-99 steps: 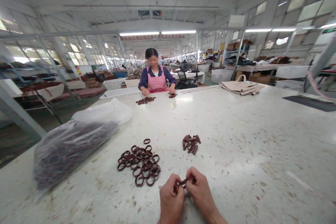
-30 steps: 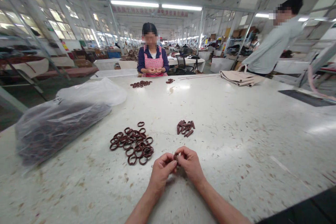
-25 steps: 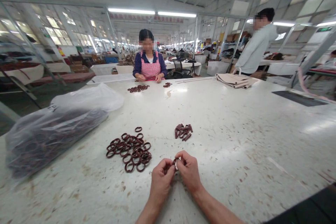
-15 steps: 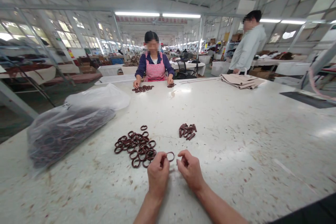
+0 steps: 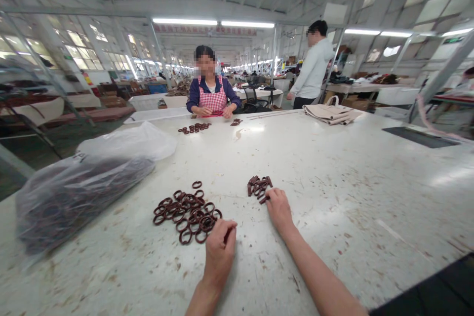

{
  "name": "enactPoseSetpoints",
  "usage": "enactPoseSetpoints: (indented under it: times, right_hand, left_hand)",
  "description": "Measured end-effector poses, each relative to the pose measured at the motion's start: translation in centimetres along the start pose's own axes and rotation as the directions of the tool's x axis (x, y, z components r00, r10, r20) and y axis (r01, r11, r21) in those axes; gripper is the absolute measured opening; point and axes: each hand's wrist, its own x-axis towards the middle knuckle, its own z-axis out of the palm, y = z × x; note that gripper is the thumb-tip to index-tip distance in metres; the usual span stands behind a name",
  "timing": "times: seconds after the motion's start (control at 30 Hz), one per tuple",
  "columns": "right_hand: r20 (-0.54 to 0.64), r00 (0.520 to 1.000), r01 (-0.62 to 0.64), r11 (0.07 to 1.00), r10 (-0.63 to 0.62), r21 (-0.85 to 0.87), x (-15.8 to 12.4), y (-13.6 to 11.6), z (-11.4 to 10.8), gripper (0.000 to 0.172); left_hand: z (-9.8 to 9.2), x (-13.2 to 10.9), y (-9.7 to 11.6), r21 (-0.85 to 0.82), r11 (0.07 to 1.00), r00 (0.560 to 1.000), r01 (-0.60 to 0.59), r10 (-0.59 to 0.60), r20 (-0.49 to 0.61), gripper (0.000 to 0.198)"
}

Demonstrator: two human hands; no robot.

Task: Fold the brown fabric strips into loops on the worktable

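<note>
My left hand [image 5: 221, 244] is closed in a pinch, resting by the right edge of a large pile of dark brown strap loops [image 5: 185, 213]. Whatever it may hold is hidden by the fingers. Farther out to the right, my right hand [image 5: 280, 210] has its fingertips closed on a brown loop [image 5: 264, 200] at the near edge of a smaller pile [image 5: 256, 186]. The loops in that smaller pile look flattened, several lying on their sides, while those in the large pile are rounder and open.
A clear plastic bag [image 5: 85, 187] full of dark pieces lies on the white table [image 5: 333, 256] at left. Across the table a person in a checked apron [image 5: 213, 98] handles something red beside more loops [image 5: 194, 128]. Folded beige material [image 5: 329, 112] lies far right; another person [image 5: 313, 66] stands behind.
My right hand has moved forward to the small pile. The loop seen between my hands no longer shows there. The person opposite has drawn both hands together, and the standing person has shifted left.
</note>
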Motion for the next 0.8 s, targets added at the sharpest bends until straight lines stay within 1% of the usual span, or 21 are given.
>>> enactPoseSetpoints:
  times: [0.07, 0.13, 0.2, 0.27, 0.3, 0.33, 0.4, 0.47, 0.5, 0.6, 0.7, 0.77, 0.8]
  right_hand:
    - [0.012, 1.0, -0.014, 1.0, 0.014, -0.019, -0.1, -0.4, -0.1, 0.02]
    - [0.023, 0.999, -0.022, 1.0, 0.022, 0.005, -0.4, -1.0, -0.4, 0.019]
    - [0.03, 0.999, -0.025, 0.995, 0.022, 0.101, -1.2, -1.9, -0.9, 0.018]
    - [0.074, 0.997, -0.034, 0.958, 0.014, 0.284, -2.4, -3.1, -1.3, 0.015]
    - [0.129, 0.992, -0.061, 0.915, 0.009, 0.399, -3.0, -3.8, -1.4, 0.014]
    - [0.207, 0.978, -0.113, 0.851, 0.005, 0.513, -3.6, -4.4, -1.4, 0.012]
    - [0.368, 0.93, -0.267, 0.686, -0.002, 0.677, -4.5, -5.5, -1.3, 0.008]
    - [0.468, 0.884, -0.396, 0.536, 0.003, 0.745, -4.8, -6.1, -1.1, 0.006]
    - [0.492, 0.87, -0.434, 0.485, 0.009, 0.759, -4.7, -6.2, -1.0, 0.006]
    - [0.523, 0.852, -0.485, 0.402, 0.015, 0.777, -4.3, -6.0, -1.0, 0.008]
    - [0.539, 0.842, -0.507, 0.35, 0.009, 0.787, -4.2, -5.7, -1.5, 0.011]
    - [0.557, 0.831, -0.532, 0.289, -0.004, 0.796, -4.3, -5.7, -1.9, 0.011]
    - [0.572, 0.82, -0.549, 0.254, -0.017, 0.796, -4.3, -5.7, -2.0, 0.011]
  left_hand:
    - [0.5, -0.1, 0.3, -0.025, 1.0, 0.997, 0.0, 0.002, 0.081, 0.013]
    - [0.7, 0.0, 0.3, -0.057, 0.998, 0.993, 0.022, -0.015, 0.116, 0.013]
    - [0.9, 0.2, 0.2, -0.101, 0.992, 0.991, 0.077, -0.065, 0.117, 0.014]
    - [1.0, 0.4, 0.1, -0.162, 0.975, 0.985, 0.151, -0.134, 0.107, 0.021]
    - [1.0, 0.5, 0.1, -0.2, 0.962, 0.98, 0.188, -0.169, 0.105, 0.026]
    - [1.0, 0.5, 0.1, -0.242, 0.944, 0.973, 0.224, -0.202, 0.113, 0.03]
    - [1.0, 0.5, 0.2, -0.33, 0.897, 0.954, 0.295, -0.254, 0.162, 0.032]
    - [1.0, 0.5, 0.3, -0.401, 0.839, 0.928, 0.367, -0.299, 0.223, 0.034]
    - [1.0, 0.4, 0.3, -0.429, 0.811, 0.916, 0.397, -0.318, 0.247, 0.035]
    - [1.1, 0.3, 0.2, -0.504, 0.731, 0.888, 0.46, -0.368, 0.276, 0.039]
    - [1.3, 0.2, 0.0, -0.555, 0.648, 0.853, 0.522, -0.389, 0.348, 0.039]
    - [1.5, 0.1, 0.0, -0.582, 0.602, 0.837, 0.546, -0.361, 0.411, 0.038]
    - [1.6, 0.1, 0.1, -0.592, 0.596, 0.837, 0.543, -0.331, 0.435, 0.037]
